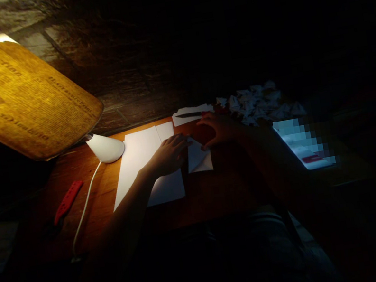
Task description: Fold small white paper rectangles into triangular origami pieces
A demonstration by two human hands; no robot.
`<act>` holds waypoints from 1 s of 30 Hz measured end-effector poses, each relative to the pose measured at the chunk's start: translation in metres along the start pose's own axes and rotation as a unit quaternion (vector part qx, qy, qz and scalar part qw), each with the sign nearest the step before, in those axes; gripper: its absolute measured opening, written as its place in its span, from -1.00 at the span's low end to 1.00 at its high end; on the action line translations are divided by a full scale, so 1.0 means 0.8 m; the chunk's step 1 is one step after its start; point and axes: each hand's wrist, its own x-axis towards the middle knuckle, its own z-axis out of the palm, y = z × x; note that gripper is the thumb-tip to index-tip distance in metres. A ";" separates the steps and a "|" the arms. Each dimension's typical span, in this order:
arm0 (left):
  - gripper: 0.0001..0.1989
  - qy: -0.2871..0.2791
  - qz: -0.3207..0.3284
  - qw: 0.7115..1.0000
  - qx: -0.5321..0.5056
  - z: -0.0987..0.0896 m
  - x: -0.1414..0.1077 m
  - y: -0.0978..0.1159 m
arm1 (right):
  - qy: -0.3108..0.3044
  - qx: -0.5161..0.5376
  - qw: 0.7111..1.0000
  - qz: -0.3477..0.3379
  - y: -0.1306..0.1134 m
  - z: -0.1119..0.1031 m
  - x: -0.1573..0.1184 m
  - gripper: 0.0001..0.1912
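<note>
A small white paper (198, 159) with a diagonal crease or folded flap lies on the wooden table. My left hand (170, 154) reaches over the stack of white sheets (140, 156), its fingers stretched out and their tips at the small paper's upper left edge. At that paper's upper right is my right hand (221, 128), thumb and fingers curved wide apart. The thumb tip is at the paper's edge; whether it presses on it I cannot tell. Behind the hands, a dark-bladed knife (189, 115) rests on some smaller white paper pieces (181, 121).
A heap of small folded paper pieces (257, 103) sits at the back right. A lit screen (299, 146), partly pixelated, lies at the right. On the left stand a lamp (106, 147) with a printed shade and white cord (87, 206), and a red perforated strap (68, 199).
</note>
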 end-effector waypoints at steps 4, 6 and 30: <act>-0.31 -0.003 0.006 1.000 0.005 0.002 -0.001 -0.002 | -0.012 0.001 1.000 0.002 0.001 -0.002 -0.001 0.06; -0.32 -0.005 0.004 1.000 0.008 0.003 -0.001 -0.003 | -0.014 0.005 1.000 0.000 0.002 -0.003 -0.001 0.07; -0.23 -0.013 0.004 0.999 0.032 0.004 0.001 0.006 | 0.020 -0.018 1.000 0.004 0.001 0.009 0.001 -0.09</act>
